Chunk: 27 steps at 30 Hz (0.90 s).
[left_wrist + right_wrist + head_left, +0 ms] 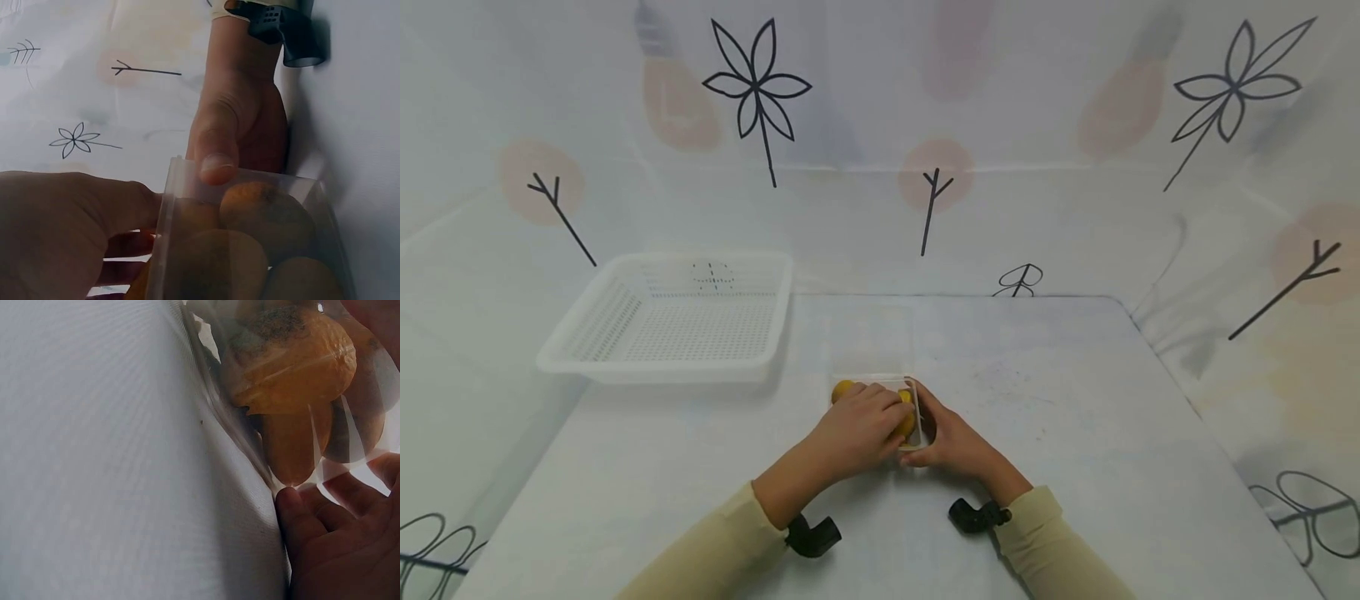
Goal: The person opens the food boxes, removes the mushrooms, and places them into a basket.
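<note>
A small clear plastic box stands on the table, holding several yellow-orange oval fruits. My left hand reaches over its top, thumb and fingers around one fruit at the right end. Another fruit shows past the left hand's knuckles. My right hand grips the box's right end, thumb at the near corner and fingers at the far one. In the left wrist view, the right thumb lies over the rim. One fruit bears a dark, greyish patch. The left fingertips are partly hidden.
Behind the box lies its faint transparent lid, folded back. A white perforated plastic basket stands at the table's back left. The white table meets a patterned cloth backdrop behind and at the sides.
</note>
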### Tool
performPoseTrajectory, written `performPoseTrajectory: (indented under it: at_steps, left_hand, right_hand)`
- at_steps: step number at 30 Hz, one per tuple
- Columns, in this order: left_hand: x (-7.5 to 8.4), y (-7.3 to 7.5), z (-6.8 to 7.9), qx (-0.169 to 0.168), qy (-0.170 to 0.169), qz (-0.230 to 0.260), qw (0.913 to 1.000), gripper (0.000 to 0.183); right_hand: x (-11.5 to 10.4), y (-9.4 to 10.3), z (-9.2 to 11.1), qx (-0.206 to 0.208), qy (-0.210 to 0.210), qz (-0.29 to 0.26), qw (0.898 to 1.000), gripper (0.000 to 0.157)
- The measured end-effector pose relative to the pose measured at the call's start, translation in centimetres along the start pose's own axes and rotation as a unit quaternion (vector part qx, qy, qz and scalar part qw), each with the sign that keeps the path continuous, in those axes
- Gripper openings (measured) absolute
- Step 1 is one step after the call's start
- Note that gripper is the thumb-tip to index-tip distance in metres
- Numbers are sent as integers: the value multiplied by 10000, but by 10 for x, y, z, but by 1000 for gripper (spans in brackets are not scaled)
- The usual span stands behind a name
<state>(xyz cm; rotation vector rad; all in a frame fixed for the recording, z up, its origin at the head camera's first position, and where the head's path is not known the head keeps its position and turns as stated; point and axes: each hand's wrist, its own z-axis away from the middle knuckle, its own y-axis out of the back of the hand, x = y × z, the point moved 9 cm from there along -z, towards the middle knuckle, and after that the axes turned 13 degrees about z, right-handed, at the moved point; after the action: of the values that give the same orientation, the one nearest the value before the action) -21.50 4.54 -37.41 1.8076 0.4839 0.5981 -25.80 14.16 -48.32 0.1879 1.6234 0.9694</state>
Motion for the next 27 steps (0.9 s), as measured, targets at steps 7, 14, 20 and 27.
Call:
performPoseTrajectory:
  at_steps: [7,14,20,27]
  left_hand:
    - [-3,-9,-5,-479,209,-197,9984,22]
    - [-3,-8,-5,-581,268,-177,9978,19]
    - [0,1,-2,-296,162,-114,9994,16]
    - [-1,10,2,-184,203,109,9996,24]
  right_hand:
    - [1,-2,0,14,-49,37,10000,116]
    - [0,-3,0,30,-71,57,10000,116]
    - [0,-2,0,71,-61,111,9999,116]
    - [-1,-2,0,87,13,85,9999,116]
